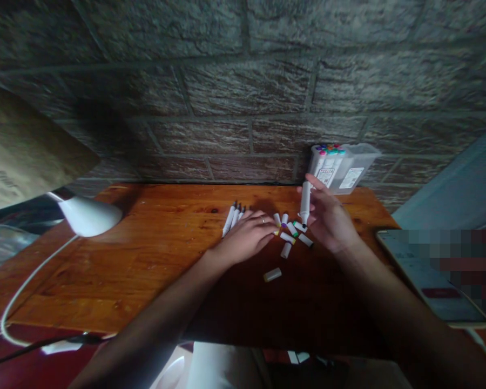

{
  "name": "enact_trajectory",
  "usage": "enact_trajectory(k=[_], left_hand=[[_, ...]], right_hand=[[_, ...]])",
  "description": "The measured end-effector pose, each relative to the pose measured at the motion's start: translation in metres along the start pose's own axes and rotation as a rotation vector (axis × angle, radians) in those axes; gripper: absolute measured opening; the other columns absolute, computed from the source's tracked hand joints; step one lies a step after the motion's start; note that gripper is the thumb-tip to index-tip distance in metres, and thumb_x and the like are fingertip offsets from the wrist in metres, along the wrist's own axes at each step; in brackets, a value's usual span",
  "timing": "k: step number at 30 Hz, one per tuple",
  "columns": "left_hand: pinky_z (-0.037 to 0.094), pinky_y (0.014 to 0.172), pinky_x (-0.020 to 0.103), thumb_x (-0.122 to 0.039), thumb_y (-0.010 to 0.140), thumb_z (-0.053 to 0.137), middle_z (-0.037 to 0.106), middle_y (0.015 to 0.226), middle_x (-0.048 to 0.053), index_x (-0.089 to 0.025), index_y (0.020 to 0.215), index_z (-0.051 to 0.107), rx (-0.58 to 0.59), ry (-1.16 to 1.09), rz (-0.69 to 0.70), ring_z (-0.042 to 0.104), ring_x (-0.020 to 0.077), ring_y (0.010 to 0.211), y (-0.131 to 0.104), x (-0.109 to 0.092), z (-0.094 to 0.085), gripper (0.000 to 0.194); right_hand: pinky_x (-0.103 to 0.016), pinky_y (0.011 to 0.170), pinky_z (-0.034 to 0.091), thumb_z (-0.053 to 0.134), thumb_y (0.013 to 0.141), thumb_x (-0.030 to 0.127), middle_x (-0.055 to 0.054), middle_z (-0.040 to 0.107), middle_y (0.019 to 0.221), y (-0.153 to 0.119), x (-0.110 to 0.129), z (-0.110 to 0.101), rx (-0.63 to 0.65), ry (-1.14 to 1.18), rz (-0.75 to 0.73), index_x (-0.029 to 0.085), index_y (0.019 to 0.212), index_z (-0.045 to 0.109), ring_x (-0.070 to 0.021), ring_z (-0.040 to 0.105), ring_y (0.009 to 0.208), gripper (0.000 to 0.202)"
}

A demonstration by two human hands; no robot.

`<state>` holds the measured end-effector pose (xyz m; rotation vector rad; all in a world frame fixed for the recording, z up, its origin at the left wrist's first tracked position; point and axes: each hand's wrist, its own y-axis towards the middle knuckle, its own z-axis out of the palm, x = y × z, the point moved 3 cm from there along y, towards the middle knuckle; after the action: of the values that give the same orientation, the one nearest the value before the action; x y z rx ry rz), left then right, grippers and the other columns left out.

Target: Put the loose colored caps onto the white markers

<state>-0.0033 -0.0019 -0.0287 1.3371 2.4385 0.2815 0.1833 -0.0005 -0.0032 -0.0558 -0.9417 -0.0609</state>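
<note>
My right hand (331,219) is closed around a white marker (305,202), held upright with its dark tip pointing down. Below and beside that marker, several loose white marker caps (292,229) with coloured ends lie scattered on the wooden table. My left hand (249,233), wearing a ring, reaches palm down over the table. Its fingers are stretched out, and the fingertips are at a yellow-ended cap; whether they grip it is not clear. Just left of this hand, several uncapped white markers (229,219) lie side by side, partly hidden by it. One cap (272,275) lies apart, nearer to me.
A clear plastic marker case (350,172) with several capped markers stands against the brick wall at the back right. A tablet-like device (425,275) lies at the right. On the left stands a lamp (91,215) with a brown shade and a white cable.
</note>
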Motion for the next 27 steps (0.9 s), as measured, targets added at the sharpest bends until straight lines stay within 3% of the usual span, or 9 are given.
enact_trajectory(k=[7,11,16,19,22,27], left_hand=[[0.041,0.103,0.041,-0.023,0.099,0.047,0.068,0.118,0.009,-0.022,0.122,0.065,0.019,0.029,0.018,0.059,0.0236,0.111,-0.005,0.002,0.005,0.029],[0.041,0.104,0.041,-0.018,0.098,0.046,0.066,0.115,0.01,-0.021,0.113,0.066,0.041,0.049,0.04,0.058,0.024,0.11,-0.011,0.002,0.005,0.026],[0.041,0.101,0.042,-0.026,0.097,0.048,0.066,0.106,0.007,-0.02,0.104,0.063,-0.011,-0.092,-0.074,0.059,0.0241,0.105,-0.008,0.002,-0.008,0.017],[0.046,0.089,0.034,-0.032,0.095,0.055,0.066,0.099,0.005,-0.02,0.111,0.061,-0.207,-0.404,-0.292,0.061,0.0196,0.093,-0.005,0.008,-0.018,0.021],[0.048,0.076,0.025,-0.035,0.087,0.067,0.065,0.091,0.003,-0.018,0.121,0.061,-0.411,-0.889,-0.478,0.06,0.0136,0.08,-0.006,0.015,-0.022,0.038],[0.047,0.06,0.017,-0.028,0.074,0.081,0.063,0.081,0.0,-0.015,0.095,0.069,-0.52,-1.646,-0.6,0.055,0.0064,0.065,-0.006,0.018,-0.023,0.028]], right_hand=[[-0.018,0.044,0.033,0.069,0.07,0.019,0.004,0.071,0.093,-0.003,-0.005,0.004,0.13,-0.038,0.02,0.031,0.117,0.068,-0.0057,0.041,0.053,0.049],[-0.02,0.046,0.033,0.07,0.068,0.017,0.005,0.069,0.095,-0.005,-0.006,0.006,0.178,-0.086,0.005,0.034,0.117,0.068,-0.0058,0.039,0.053,0.052],[-0.021,0.043,0.026,0.074,0.067,0.019,0.005,0.062,0.082,-0.005,-0.004,0.007,0.178,-0.12,-0.036,0.034,0.116,0.068,-0.0067,0.036,0.053,0.052],[-0.02,0.043,0.023,0.078,0.069,0.022,0.007,0.054,0.073,-0.004,-0.003,0.004,0.182,-0.126,-0.085,0.033,0.114,0.068,-0.0063,0.034,0.053,0.048],[-0.019,0.043,0.023,0.078,0.076,0.033,0.007,0.053,0.072,-0.004,-0.005,0.002,0.143,-0.169,-0.166,0.031,0.11,0.069,-0.0052,0.034,0.05,0.036],[-0.021,0.043,0.029,0.075,0.08,0.047,0.003,0.056,0.067,-0.016,-0.008,0.007,-0.004,-0.422,-0.291,0.023,0.096,0.072,-0.007,0.039,0.05,0.029]])
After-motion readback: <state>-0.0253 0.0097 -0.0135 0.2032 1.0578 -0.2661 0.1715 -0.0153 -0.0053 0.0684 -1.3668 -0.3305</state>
